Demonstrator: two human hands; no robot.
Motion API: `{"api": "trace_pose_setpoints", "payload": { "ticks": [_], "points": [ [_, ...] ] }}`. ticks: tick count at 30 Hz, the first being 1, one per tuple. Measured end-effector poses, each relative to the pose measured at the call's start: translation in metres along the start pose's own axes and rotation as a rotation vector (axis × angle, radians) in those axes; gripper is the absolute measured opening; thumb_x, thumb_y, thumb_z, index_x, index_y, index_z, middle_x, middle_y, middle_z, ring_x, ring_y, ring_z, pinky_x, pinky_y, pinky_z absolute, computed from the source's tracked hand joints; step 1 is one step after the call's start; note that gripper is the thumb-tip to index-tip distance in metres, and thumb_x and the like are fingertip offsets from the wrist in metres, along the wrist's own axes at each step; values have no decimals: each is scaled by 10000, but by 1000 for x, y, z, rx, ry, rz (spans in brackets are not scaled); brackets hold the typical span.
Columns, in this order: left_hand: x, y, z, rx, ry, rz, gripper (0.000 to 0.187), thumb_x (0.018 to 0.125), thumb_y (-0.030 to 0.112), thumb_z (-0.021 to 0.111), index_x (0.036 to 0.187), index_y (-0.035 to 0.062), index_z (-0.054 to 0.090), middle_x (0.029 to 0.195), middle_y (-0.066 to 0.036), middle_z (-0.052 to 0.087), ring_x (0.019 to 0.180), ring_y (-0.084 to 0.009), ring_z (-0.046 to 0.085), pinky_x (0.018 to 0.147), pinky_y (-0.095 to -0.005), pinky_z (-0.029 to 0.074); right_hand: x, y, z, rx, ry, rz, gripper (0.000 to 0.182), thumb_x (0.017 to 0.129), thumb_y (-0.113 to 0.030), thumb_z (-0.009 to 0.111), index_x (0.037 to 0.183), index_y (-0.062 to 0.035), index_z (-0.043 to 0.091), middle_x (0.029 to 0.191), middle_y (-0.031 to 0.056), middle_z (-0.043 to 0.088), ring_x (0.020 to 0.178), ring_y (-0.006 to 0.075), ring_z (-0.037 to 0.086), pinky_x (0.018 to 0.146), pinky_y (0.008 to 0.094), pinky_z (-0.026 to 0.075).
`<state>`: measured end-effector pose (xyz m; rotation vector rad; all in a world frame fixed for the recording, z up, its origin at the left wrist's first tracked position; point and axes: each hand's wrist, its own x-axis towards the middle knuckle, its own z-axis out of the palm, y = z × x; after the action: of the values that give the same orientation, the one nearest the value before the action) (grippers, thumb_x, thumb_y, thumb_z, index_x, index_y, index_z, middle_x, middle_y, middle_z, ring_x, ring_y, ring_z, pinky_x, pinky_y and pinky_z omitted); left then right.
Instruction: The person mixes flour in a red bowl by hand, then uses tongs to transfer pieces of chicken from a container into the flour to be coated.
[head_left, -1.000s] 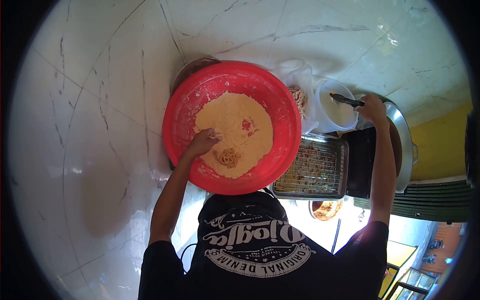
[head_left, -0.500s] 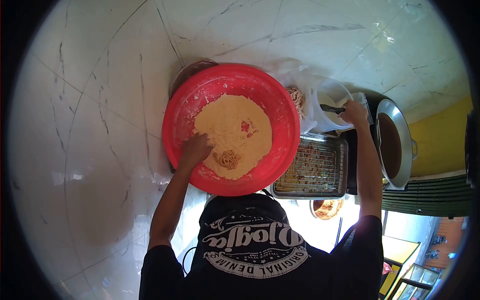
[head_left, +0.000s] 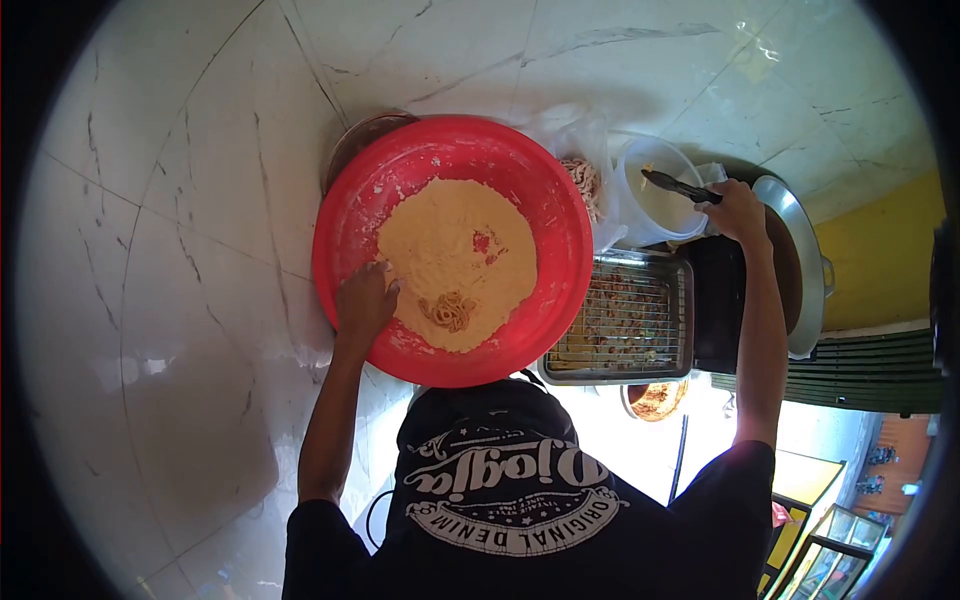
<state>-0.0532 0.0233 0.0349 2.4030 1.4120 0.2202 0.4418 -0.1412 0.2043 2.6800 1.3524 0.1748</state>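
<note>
A large red basin [head_left: 553, 300] holds a wide bed of pale yellow flour [head_left: 470, 215]. On the flour's near left part lies a small tangled clump of tan strands [head_left: 448, 311]. My left hand [head_left: 366, 302] is over the basin's left side, fingers loosely apart at the flour's edge, with nothing visible in them. My right hand [head_left: 738, 213] grips black tongs [head_left: 682, 187] above a translucent white tub [head_left: 628, 210] containing pale liquid. A bit of something yellowish shows at the tongs' tip, too small to name.
Right of the basin sits a metal tray [head_left: 600, 378] with a wire rack and crumbs. A plastic bag of pinkish strands [head_left: 581, 187] stands between basin and tub. A wide metal pan [head_left: 826, 280] of brown liquid lies at the far right. Marbled tile [head_left: 200, 300] surrounds these.
My right hand has moved slightly right, swinging the tongs so their tip is raised over the tub. My left hand has drawn back from the flour toward the basin's left rim.
</note>
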Motion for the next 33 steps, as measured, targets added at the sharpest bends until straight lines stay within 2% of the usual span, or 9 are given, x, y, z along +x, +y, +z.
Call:
{"api": "trace_pose_setpoints", "payload": {
  "ticks": [12, 14, 17, 19, 20, 23, 25, 29, 33],
  "points": [
    [-10, -12, 2, -43, 47, 44, 316, 857, 239, 623, 1095, 31, 618, 1084, -175, 629, 1008, -334, 601, 892, -451, 451, 2, -22, -11, -21, -17, 64, 441, 725, -355, 736, 1102, -131, 687, 1069, 148, 658, 957, 348, 641, 848, 445, 504],
    [-10, -10, 1, -50, 55, 68, 317, 861, 241, 616, 1099, 31, 619, 1102, -175, 629, 1023, -331, 597, 906, -449, 442, -4, -37, -18, 61, 109, -11, 408, 727, -350, 732, 1062, -118, 702, 986, 136, 677, 914, 331, 651, 823, 432, 504],
    [-8, -9, 1, -98, 46, 35, 321, 861, 239, 615, 1103, 29, 619, 1109, -174, 630, 1024, -333, 599, 905, -445, 446, -19, -70, -33, 289, 73, -195, 356, 725, -325, 729, 1017, -121, 716, 839, 127, 683, 828, 311, 660, 766, 424, 504],
    [-8, -10, 2, -97, 47, 33, 323, 861, 237, 613, 1104, 24, 617, 1105, -175, 631, 1017, -337, 601, 901, -446, 449, -35, -108, -48, 292, -186, -261, 311, 718, -284, 724, 991, -137, 723, 712, 126, 660, 744, 306, 654, 709, 428, 495],
    [-8, -10, 2, -101, 50, 35, 325, 861, 234, 612, 1105, 20, 615, 1102, -176, 631, 1010, -341, 603, 897, -446, 452, -43, -121, -41, 311, -165, -417, 249, 720, -238, 706, 957, -163, 729, 685, 110, 653, 711, 311, 645, 675, 432, 491],
    [-9, -6, -3, -103, 31, 29, 329, 858, 227, 612, 1107, 11, 611, 1098, -183, 629, 994, -350, 607, 892, -448, 456, -67, -161, 4, 242, -165, -635, 169, 704, -210, 696, 860, -147, 708, 707, 99, 655, 748, 300, 662, 641, 430, 504],
    [-8, -6, -2, -96, 27, 15, 331, 858, 227, 612, 1108, 10, 610, 1098, -185, 629, 990, -351, 608, 890, -447, 458, -79, -189, 19, 127, -371, -708, 205, 700, -207, 701, 880, -108, 691, 747, 96, 665, 767, 291, 668, 639, 416, 514],
    [-8, -8, -2, -99, 16, -2, 334, 858, 230, 611, 1112, 14, 609, 1098, -183, 628, 986, -350, 610, 884, -438, 465, -90, -211, 48, 104, -394, -765, 293, 689, -238, 727, 915, -62, 668, 852, 97, 675, 780, 293, 671, 649, 409, 521],
    [-7, -9, 1, -92, 28, 30, 332, 860, 232, 609, 1112, 16, 610, 1099, -175, 630, 990, -342, 611, 880, -431, 469, -75, -187, 30, 189, -390, -751, 377, 678, -287, 764, 972, -72, 665, 844, 103, 670, 808, 307, 659, 694, 443, 509]
  ]
}}
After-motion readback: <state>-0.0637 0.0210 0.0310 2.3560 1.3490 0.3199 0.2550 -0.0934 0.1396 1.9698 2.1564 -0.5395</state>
